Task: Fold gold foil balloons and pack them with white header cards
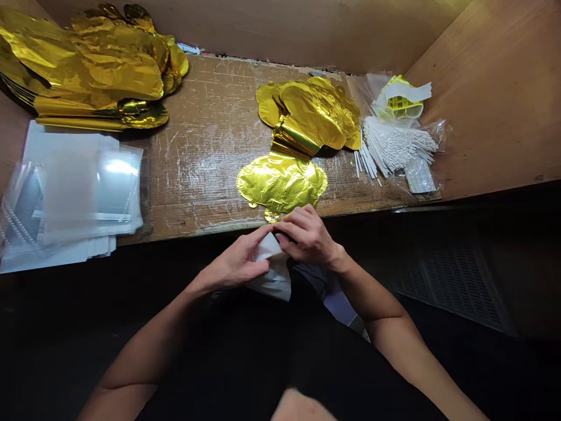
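Folded white plastic sheet (274, 272) pinched between left hand (234, 263), right hand (307, 237).

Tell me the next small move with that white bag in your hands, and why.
Probably ease open the translucent white bag between the left hand and the right hand. Both hands are pinching its upper end together, and the gold foil balloon lies flat just ahead, near the edge of the wooden table, within easy reach.
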`<state>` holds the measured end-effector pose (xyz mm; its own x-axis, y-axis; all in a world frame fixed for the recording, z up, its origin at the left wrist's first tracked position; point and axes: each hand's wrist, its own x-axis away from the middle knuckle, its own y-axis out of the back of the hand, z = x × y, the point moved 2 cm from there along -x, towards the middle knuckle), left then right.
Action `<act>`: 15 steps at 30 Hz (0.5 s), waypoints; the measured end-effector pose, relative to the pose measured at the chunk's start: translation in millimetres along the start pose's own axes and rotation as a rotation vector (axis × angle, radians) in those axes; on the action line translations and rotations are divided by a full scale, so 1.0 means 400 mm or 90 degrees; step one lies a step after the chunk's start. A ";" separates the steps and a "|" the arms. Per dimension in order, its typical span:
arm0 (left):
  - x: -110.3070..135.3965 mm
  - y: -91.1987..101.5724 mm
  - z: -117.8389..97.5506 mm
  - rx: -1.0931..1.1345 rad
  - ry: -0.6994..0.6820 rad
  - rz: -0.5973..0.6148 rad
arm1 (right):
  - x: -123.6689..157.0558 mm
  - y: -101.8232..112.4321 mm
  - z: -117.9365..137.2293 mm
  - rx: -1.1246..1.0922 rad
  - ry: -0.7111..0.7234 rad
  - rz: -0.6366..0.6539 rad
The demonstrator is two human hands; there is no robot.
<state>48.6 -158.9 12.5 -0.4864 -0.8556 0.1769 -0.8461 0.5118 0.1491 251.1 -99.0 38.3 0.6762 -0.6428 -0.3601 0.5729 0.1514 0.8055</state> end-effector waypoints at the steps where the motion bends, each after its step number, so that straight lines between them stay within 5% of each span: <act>1: 0.001 0.002 0.002 -0.005 -0.003 -0.001 | -0.004 0.011 -0.005 -0.057 -0.036 -0.006; 3: 0.002 0.004 0.003 -0.011 -0.002 0.009 | -0.014 0.028 -0.020 -0.185 -0.146 -0.001; 8: 0.006 0.008 0.002 -0.022 0.013 0.056 | -0.032 0.026 -0.053 -0.493 -0.364 0.187; 12: -0.007 0.006 0.018 -0.159 0.031 0.043 | -0.056 0.006 -0.104 -0.390 -0.427 0.061; 15: -0.030 -0.008 0.035 -0.338 0.051 0.035 | -0.081 -0.035 -0.127 -0.238 -0.427 0.048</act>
<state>53.9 -151.3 -3.6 -0.4911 -0.8283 0.2696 -0.5828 0.5425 0.6050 244.7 -42.1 14.7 0.3625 -0.9203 0.1470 0.7353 0.3794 0.5617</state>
